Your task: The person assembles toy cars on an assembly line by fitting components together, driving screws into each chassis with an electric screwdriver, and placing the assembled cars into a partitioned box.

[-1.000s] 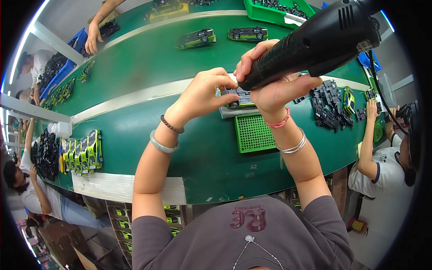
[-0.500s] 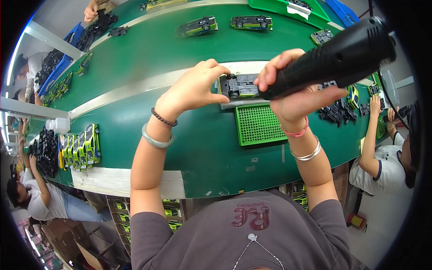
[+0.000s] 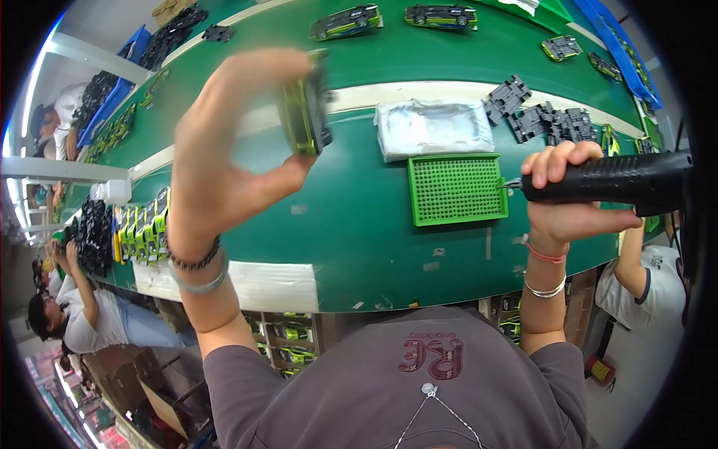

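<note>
A green toy car (image 3: 303,112) with a dark underside is gripped in my left hand (image 3: 224,142), raised over the bench and tilted on its side; hand and car are blurred by motion. My right hand (image 3: 557,187) is wrapped around a black electric screwdriver (image 3: 613,179). Its thin bit points left and meets the right edge of a green perforated screw tray (image 3: 456,191). Behind that tray lies a pad wrapped in shiny clear film (image 3: 434,129), with nothing on top of it.
Black toy car chassis (image 3: 535,120) lie to the right of the pad. A row of green toy cars (image 3: 142,228) stands at left. Upturned cars (image 3: 440,16) lie on the far green surface, beyond a pale divider strip (image 3: 359,97). Co-workers sit at both sides.
My left hand has taken the toy car off the pad and carried it left, turning it onto its side. My right hand has moved the screwdriver right and down to the screw tray's edge.
</note>
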The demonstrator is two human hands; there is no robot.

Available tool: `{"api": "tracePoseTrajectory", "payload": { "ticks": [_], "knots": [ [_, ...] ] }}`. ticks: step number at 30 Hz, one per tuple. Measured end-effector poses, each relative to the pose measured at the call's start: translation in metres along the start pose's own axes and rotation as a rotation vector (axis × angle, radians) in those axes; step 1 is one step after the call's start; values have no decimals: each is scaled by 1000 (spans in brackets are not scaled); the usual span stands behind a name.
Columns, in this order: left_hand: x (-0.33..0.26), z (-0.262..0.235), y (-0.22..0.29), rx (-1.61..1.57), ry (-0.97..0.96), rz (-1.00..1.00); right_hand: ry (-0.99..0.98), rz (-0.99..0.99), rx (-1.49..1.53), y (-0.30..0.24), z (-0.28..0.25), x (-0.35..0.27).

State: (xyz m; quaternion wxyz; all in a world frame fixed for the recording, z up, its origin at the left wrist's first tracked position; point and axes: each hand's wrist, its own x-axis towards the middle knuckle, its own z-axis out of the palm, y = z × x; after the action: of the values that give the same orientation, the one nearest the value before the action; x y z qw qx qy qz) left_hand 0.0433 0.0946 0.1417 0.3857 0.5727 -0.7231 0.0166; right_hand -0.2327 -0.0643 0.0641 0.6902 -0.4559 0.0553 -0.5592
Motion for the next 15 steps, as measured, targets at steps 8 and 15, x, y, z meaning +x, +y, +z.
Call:
{"api": "tracePoseTrajectory", "payload": {
  "ticks": [8, 15],
  "knots": [
    [-63, 39, -36, 365, -528, -252, -48, 58, 18, -1, -15, -4],
    [-77, 26, -57, 396, -528, -265, -51, 62, 11, 0, -23, -6]
  ]
}}
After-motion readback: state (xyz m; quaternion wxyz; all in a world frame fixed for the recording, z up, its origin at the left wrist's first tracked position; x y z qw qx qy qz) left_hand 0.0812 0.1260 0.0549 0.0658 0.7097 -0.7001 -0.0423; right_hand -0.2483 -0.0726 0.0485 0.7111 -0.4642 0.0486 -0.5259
